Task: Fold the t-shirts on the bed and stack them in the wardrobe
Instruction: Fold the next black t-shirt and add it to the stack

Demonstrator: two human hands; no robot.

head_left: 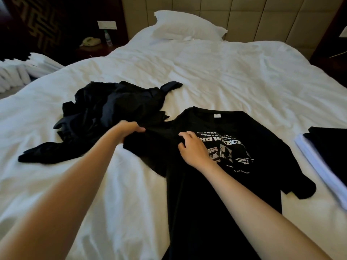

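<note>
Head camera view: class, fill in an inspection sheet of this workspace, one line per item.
Surface: bed, rumpled white duvet.
Job's things: black printed t-shirt spread flat; heap of unfolded black t-shirts to its left; folded stack at the right edge.
Clutter: nothing seen.
Grips: left hand holds the printed shirt's sleeve; right hand, fingers curled, on its chest.
Cables: nothing seen.
Surroundings: pillow, padded headboard, telephone and water bottle on a nightstand.

A spread t-shirt [216,166] lies on the bed [225,72], crumpled pile [112,109] left, folded stack [326,160] right.
</note>
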